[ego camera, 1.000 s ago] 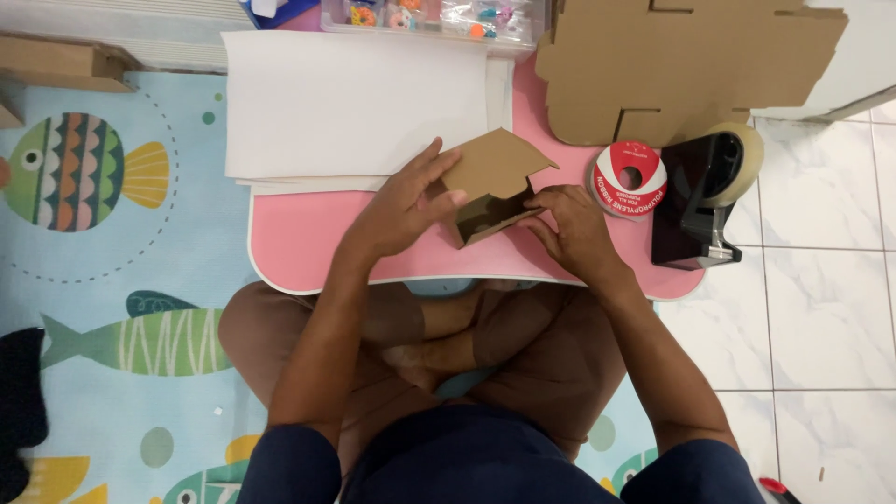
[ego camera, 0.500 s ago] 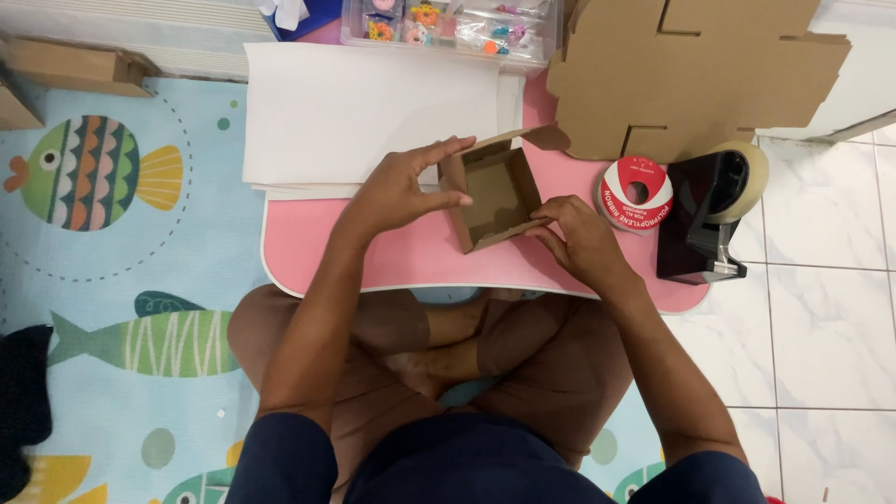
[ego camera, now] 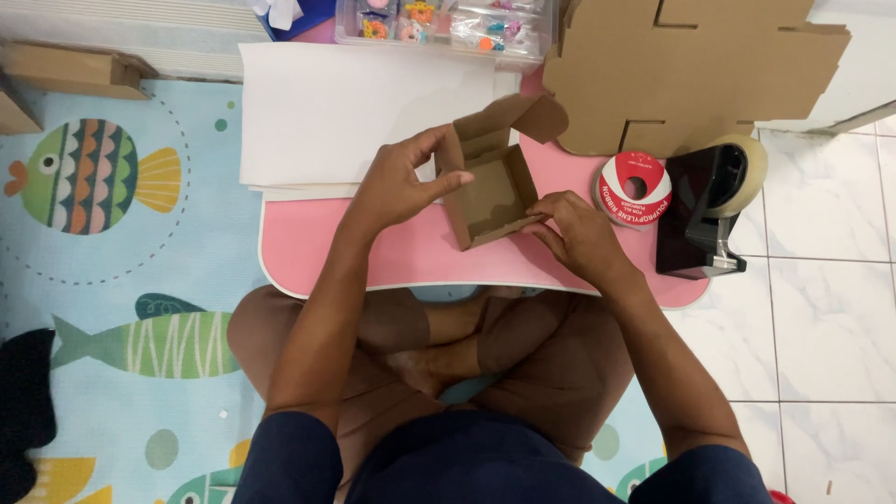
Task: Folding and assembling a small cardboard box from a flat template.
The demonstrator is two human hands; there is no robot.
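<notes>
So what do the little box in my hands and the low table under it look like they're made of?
The box looks like brown cardboard: matte, with folded flaps and raw cut edges. The table has a smooth pink top with a pale rim, probably plastic or coated board; the look leaves that open.

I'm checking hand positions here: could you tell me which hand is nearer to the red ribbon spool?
Right. The right hand is just left of the red ribbon spool, on the small cardboard box; the left hand is beyond the box.

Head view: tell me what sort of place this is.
Likely a home floor used for craft packing: a fish-patterned play mat, a low pink table over crossed legs, and a small cardboard box between both hands, with a tape dispenser nearby.
</notes>
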